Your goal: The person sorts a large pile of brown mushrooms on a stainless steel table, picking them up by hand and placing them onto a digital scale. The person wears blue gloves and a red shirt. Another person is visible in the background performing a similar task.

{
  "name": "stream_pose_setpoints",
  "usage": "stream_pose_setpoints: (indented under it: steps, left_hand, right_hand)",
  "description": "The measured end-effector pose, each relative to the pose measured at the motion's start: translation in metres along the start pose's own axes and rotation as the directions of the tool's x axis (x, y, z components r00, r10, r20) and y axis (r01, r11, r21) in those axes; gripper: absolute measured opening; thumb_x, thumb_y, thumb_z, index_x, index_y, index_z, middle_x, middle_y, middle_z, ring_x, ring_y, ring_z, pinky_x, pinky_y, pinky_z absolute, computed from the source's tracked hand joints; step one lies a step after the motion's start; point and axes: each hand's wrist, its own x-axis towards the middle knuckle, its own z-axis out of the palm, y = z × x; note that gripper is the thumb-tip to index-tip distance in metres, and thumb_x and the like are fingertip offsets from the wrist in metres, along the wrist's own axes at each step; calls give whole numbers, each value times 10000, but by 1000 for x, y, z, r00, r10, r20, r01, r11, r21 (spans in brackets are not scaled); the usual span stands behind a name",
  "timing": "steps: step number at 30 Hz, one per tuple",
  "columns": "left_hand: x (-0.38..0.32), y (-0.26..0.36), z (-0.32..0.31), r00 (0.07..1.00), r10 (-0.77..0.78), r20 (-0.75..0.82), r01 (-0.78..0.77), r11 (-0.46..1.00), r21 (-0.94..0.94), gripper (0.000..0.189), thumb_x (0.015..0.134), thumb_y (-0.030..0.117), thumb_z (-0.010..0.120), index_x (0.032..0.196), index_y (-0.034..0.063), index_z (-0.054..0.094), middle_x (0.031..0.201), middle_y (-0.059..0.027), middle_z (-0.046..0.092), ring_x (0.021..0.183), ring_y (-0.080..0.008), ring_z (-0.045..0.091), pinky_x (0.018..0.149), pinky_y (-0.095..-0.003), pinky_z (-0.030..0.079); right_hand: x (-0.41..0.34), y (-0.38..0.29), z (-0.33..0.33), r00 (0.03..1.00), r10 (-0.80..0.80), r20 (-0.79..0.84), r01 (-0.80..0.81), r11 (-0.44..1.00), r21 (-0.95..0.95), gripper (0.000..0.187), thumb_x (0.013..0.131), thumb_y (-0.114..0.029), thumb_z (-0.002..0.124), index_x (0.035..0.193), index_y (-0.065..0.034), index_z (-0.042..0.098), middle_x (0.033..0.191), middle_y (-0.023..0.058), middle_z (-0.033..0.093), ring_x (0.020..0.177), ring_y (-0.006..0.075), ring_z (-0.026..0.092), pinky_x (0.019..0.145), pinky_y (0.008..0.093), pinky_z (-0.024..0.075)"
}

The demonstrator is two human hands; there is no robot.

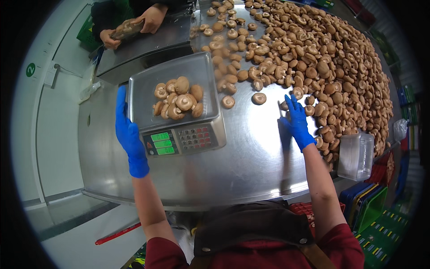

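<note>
My left hand [128, 134], in a blue glove, is held along the left side of a digital scale [220, 131], its fingers extended and nothing visible in it. Whether it touches the pan cannot be told. Several brown shiitake mushrooms [184, 102] lie heaped in a clear plastic tray [141, 90] on top of the scale, whose green display is lit. My right hand [296, 121], also gloved in blue, reaches to the near edge of a large mushroom pile [322, 67]. Its fingertips are beside a few mushrooms; whether they grip one is hidden.
Stacked clear plastic containers [356, 156] stand at the steel table's [208, 181] right edge. Across the table, another person's hands [153, 18] hold a packed tray of mushrooms [127, 28] over a metal machine [151, 40]. Green crates [379, 235] sit at lower right.
</note>
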Motion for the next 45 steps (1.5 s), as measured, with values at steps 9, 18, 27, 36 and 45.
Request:
stream_pose_setpoints:
  steps: [9,18,27,36,45]
  left_hand:
    - [8,-57,84,864,-13,504,-342,719,605,870,738,394,819,1472,89,468,1495,-194,428,1349,-403,429,1115,-465,340]
    - [25,-82,97,945,-37,324,-150,833,533,758,762,206,809,1445,92,502,1335,-173,544,1205,-356,563,1017,-428,446]
    - [0,-35,100,998,-39,43,28,973,227,586,939,132,625,1468,-24,428,1496,-164,459,1364,-285,453,1138,-409,351]
    - [-134,30,199,892,-223,392,256,966,-32,412,933,15,546,1340,-41,576,1336,-145,612,1230,-240,566,1064,-357,422]
    - [-157,48,219,560,-548,621,810,518,-274,552,981,256,580,1456,3,457,1347,-204,572,1190,-308,599,979,-410,498]
  right_hand:
    - [-44,-33,-77,959,10,-283,8,998,61,591,866,-172,706,1425,-132,520,1491,158,448,1407,381,375,1157,469,310]
    - [-232,73,-225,708,651,-274,-706,665,-243,502,954,-195,614,1424,-62,498,1182,217,649,1094,377,612,975,448,459]
    - [-264,103,-197,854,455,-251,-515,805,-294,546,839,6,584,1377,-83,553,856,103,641,882,316,637,1050,492,440]
    - [-258,91,-210,742,343,-577,-496,859,-128,415,781,-15,706,1167,-170,705,863,143,705,843,321,688,1059,468,476]
    - [-189,2,-230,643,238,-728,-253,963,91,229,831,-20,725,1043,-102,750,949,87,728,870,247,702,883,378,543]
